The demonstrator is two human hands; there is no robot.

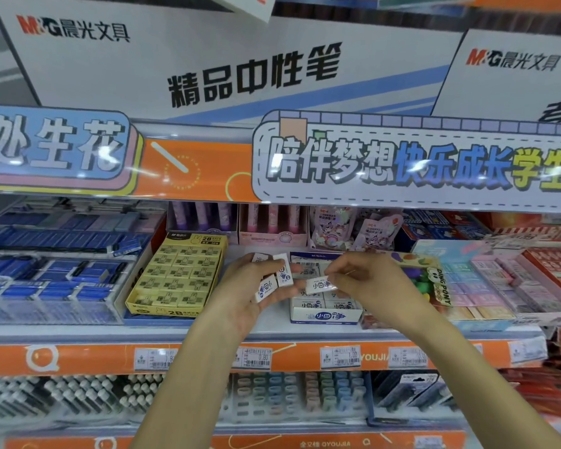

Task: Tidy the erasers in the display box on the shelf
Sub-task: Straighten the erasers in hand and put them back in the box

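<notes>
Three erasers (274,280) in left hand (250,286), one eraser (319,284) in right hand (366,277).

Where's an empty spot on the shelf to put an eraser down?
Bare shelf shows in front of the white eraser box, and between it and the yellow eraser box, under the left hand. Elsewhere, boxes crowd together.
</notes>
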